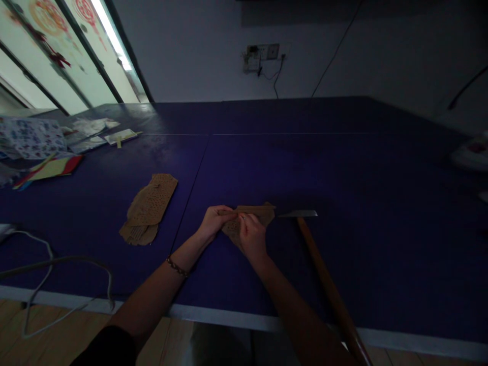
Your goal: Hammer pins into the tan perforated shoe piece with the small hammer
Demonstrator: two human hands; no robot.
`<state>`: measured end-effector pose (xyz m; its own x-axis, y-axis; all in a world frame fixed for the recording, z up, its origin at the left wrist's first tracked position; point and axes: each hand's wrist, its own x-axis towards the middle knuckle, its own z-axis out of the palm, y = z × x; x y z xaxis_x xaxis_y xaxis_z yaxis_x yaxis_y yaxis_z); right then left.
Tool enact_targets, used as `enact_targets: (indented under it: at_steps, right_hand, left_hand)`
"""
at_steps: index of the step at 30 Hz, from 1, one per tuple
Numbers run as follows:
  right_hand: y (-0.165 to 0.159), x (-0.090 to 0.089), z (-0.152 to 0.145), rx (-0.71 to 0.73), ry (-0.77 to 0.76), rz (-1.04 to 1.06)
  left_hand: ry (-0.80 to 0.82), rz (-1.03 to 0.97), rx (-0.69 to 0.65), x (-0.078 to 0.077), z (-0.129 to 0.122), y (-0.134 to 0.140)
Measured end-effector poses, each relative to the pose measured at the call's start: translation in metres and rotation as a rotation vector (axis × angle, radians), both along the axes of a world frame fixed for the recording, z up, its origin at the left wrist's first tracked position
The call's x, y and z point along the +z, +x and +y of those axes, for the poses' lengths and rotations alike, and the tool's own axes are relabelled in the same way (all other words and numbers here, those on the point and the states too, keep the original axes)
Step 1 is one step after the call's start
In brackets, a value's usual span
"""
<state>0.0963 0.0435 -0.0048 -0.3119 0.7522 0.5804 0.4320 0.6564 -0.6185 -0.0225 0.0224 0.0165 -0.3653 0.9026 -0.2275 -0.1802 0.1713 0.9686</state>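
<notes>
Over the table's front middle, my left hand [214,221] grips the left end of a thin brown piece [265,216] that looks like cardboard. Its upper edge forms a narrow strip, as if folded. The fingers of my right hand [252,231] are pinched on the same piece below that strip, close to my left fingertips. My hands cover part of it. To the left lies a second brown piece [152,203], dotted with small marks, with a ragged lower end. Right of my hands rests a tool with a flat metal head [305,213] and long wooden handle [324,274].
The handle runs past the front edge of the dark blue table [362,168]. Looped cables [49,262] hang over that edge at left. Coloured sheets [57,169] and a patterned bag-like item [34,137] lie at far left. Wall sockets [263,52] are behind the table.
</notes>
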Motion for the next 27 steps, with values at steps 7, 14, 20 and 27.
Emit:
enact_targets:
  at_steps: [7,14,20,27]
  right_hand:
    - [0.003,0.005,-0.001,-0.045,-0.017,0.082]
    - [0.008,0.012,-0.003,-0.039,-0.005,0.143]
    - [0.009,0.011,-0.001,-0.104,-0.047,0.175]
    - [0.007,0.008,0.0,-0.082,-0.084,0.201]
  left_hand:
    - [0.031,0.081,0.025,0.0,0.0,0.0]
    - [0.021,0.099,0.017,0.001,0.0,-0.001]
    - [0.008,0.086,0.03,0.001,-0.001,0.0]
    - [0.01,0.048,0.002,0.001,-0.002,0.0]
